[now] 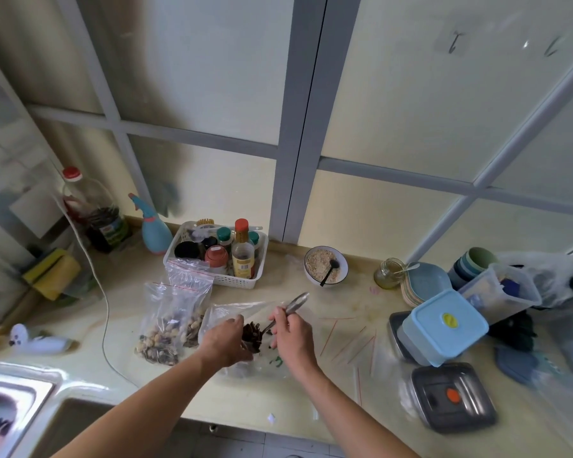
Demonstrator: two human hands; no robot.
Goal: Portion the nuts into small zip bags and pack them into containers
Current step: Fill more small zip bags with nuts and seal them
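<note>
Both forearms reach in over the counter [311, 385]. The left hand [224, 342] grips the rim of a large clear bag [239, 312], holding it open; the right hand [293, 335] pinches a metal spoon [295, 304] dipped into the dark nuts [252, 335] inside. Two filled zip bags [172, 325] lie just left. Empty zip bags [354, 338], seemingly several, wait to the right beside a blue-lidded container [444, 325] and a grey-lidded container [452, 396]. Portioning looks partway; nothing appears packed yet.
</note>
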